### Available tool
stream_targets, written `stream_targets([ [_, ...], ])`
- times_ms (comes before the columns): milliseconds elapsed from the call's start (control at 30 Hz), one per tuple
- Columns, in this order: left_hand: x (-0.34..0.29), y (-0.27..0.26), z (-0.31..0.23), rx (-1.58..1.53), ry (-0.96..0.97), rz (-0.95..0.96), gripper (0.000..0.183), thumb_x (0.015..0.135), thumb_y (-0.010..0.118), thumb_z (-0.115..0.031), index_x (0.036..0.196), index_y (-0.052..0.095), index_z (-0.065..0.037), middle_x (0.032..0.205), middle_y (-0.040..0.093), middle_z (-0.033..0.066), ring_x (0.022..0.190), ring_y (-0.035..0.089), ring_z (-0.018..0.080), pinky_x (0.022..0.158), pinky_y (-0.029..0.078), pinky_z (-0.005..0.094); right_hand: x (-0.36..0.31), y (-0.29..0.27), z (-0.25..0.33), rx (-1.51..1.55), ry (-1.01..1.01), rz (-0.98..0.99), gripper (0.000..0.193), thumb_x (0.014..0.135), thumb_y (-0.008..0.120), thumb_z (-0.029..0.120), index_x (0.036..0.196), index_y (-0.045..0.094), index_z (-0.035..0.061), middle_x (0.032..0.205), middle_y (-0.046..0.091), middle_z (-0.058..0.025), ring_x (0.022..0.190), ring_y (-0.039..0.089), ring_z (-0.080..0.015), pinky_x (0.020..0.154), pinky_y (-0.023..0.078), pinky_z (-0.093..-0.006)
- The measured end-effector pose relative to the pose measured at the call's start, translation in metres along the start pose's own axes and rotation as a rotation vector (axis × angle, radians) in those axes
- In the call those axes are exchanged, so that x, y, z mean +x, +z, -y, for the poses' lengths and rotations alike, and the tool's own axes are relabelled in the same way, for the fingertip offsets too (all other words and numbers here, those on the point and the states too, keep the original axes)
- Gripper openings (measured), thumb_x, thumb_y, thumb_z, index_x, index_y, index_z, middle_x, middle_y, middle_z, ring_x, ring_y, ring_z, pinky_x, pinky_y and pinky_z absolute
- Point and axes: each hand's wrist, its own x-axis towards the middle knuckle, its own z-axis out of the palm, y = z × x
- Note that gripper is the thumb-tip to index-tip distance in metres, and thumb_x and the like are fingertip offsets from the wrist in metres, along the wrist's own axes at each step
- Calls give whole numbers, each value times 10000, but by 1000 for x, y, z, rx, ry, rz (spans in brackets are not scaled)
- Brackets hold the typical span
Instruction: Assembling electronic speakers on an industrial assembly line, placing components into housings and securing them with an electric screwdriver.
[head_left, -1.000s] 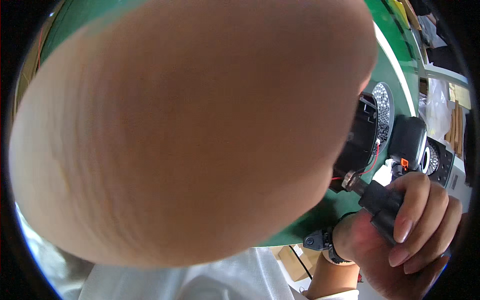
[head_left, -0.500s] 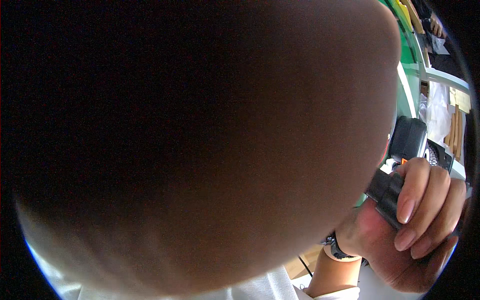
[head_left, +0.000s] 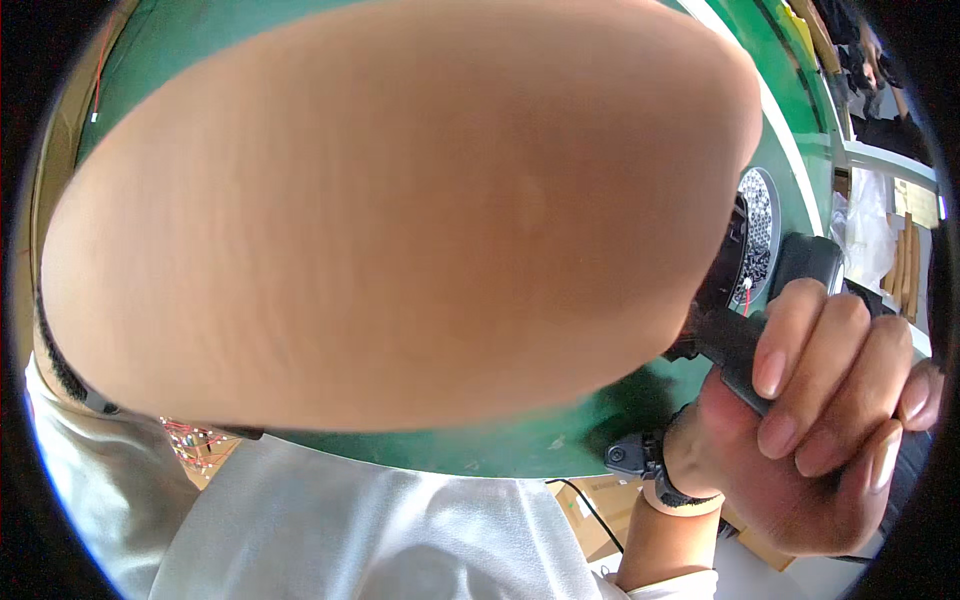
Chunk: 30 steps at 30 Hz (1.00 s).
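My left hand (head_left: 400, 220) is very close to the camera and fills most of the view as a blurred patch of skin. A dark band (head_left: 60, 355) circles its wrist at the left edge. Its fingers cannot be made out, nor what they may touch. At the right, my right hand (head_left: 825, 420) is closed, fingers curled round a flat black strap-like piece (head_left: 735, 345). That piece runs left to a black part half hidden behind the left hand. A black strap with a small black unit (head_left: 630, 457) sits on the right wrist.
A green tabletop (head_left: 480, 450) with a pale edge lies below. Beyond the right hand are a speckled grey-rimmed oval (head_left: 760, 225), a dark block (head_left: 808, 262) and a red wire with a white connector (head_left: 747, 285). Red wires (head_left: 200, 445) lie lower left. Another person's hand (head_left: 870, 75) shows far right.
My left hand has drawn back from the lens, uncovering green tabletop and my shirt. The right hand has shifted slightly left and up, still gripping the black piece.
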Motion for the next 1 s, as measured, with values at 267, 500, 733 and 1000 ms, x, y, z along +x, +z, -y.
stream_targets([
  [267,11,-13,0,141,37,19,515,696,767,-46,1201,703,35,1112,735,221,975,724,348,874,553,365,-1,8,-21,131,49,18,229,953,521,156,1167,465,94,706,474,20,587,471,-114,671,401,-329],
  [500,18,-33,-1,-52,119,110,375,859,706,-79,1214,681,42,1029,721,254,1019,706,366,919,535,384,28,-71,47,69,-245,-270,191,873,597,188,871,525,11,840,476,-80,788,506,-177,801,416,-337],
  [733,36,-37,3,-544,-278,311,789,1090,264,-575,1422,516,94,1327,638,232,1256,599,255,1092,433,325,42,-83,29,-441,-389,-739,418,988,526,126,1247,519,-202,1311,554,-269,1262,550,-345,1165,382,-479],
  [1000,34,-44,3,-472,-283,334,834,1073,233,-618,1507,404,74,1366,614,242,1305,554,262,1135,385,345,-12,-19,9,-936,172,388,1289,528,980,462,1538,353,-36,1566,397,-243,1451,392,-381,1151,356,-469],
])
